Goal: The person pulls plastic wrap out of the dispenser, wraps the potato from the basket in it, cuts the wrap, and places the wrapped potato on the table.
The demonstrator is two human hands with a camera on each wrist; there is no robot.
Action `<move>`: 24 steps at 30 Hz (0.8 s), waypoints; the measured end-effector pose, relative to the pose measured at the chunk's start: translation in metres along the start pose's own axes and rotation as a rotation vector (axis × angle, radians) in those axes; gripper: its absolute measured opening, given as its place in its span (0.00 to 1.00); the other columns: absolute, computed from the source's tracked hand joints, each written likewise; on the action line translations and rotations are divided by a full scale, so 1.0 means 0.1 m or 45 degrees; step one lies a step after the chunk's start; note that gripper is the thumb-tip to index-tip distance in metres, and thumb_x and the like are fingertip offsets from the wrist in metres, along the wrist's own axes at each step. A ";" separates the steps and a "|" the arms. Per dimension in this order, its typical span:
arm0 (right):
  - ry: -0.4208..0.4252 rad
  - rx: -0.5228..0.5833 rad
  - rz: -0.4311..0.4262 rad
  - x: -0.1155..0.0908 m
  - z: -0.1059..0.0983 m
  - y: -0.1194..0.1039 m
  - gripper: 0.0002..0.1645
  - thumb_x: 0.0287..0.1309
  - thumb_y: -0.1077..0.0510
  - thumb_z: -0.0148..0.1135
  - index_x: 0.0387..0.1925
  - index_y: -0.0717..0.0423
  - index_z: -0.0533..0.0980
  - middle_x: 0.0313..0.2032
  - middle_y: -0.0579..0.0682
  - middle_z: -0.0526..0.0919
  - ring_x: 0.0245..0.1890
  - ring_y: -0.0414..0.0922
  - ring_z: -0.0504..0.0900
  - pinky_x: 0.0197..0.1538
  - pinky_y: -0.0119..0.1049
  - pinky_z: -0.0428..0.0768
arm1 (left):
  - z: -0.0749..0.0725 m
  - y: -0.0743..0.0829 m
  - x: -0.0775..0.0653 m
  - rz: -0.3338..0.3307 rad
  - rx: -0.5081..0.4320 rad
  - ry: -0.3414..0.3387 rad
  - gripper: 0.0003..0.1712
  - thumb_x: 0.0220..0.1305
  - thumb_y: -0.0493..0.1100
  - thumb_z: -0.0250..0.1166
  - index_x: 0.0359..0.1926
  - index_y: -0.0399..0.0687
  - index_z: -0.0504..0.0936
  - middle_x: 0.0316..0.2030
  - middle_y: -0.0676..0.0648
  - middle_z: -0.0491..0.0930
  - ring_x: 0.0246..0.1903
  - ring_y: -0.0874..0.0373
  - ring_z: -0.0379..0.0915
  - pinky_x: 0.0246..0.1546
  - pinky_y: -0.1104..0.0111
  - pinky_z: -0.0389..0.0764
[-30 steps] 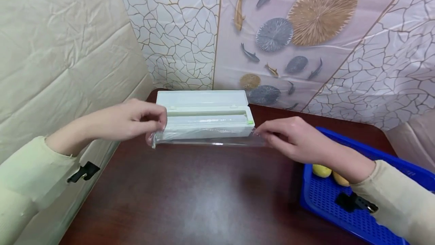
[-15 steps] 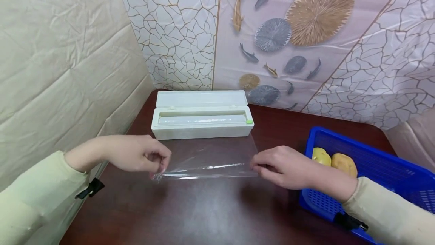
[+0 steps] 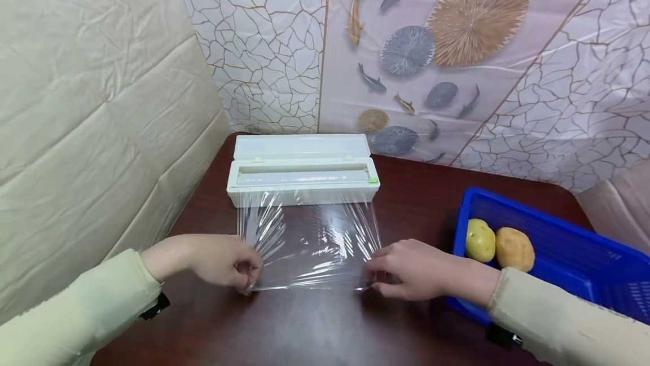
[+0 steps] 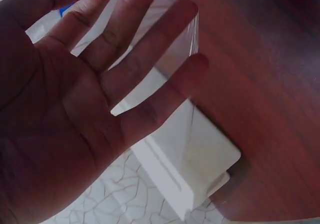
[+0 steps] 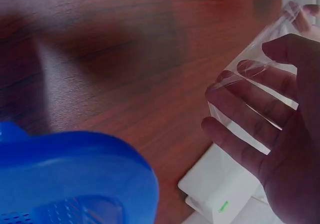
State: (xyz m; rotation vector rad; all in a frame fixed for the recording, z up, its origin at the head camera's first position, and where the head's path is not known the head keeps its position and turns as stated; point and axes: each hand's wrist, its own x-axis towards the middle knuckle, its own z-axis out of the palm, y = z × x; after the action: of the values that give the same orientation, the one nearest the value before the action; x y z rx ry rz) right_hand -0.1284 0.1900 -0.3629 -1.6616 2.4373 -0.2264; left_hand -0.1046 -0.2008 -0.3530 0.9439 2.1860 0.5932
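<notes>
A sheet of clear cling film stretches from a white dispenser box toward the front of the table. My left hand pinches its near left corner, and my right hand pinches the near right one. Inside the box lies the film roll, with the lid raised behind it. In the left wrist view the other fingers are spread apart, and the pinch is cut off at the top. The right wrist view has the film edge at the thumb and fingers.
To the right stands a blue plastic basket holding a yellow-green fruit and a tan, potato-like item. The right forearm crosses its near left side. Behind the brown table hangs a patterned backdrop; pale fabric covers the left.
Both hands have drawn the film away from the box toward the table's front, lengthening the stretched sheet. The hands are now lower, near the tabletop; the box stays in place.
</notes>
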 end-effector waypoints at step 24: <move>-0.365 0.026 0.177 0.32 0.26 0.05 0.08 0.67 0.48 0.69 0.42 0.45 0.82 0.35 0.40 0.81 0.30 0.35 0.78 0.35 0.42 0.81 | 0.42 -0.28 0.25 0.044 0.147 0.171 0.11 0.59 0.38 0.67 0.24 0.59 0.81 0.19 0.66 0.70 0.20 0.73 0.64 0.24 0.76 0.69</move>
State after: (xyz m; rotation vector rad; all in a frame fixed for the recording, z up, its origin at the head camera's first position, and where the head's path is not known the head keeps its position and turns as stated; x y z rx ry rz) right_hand -0.1384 0.1613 -0.3911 -1.3984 2.3110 0.0070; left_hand -0.0996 -0.1936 -0.4093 1.0300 2.3484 0.5661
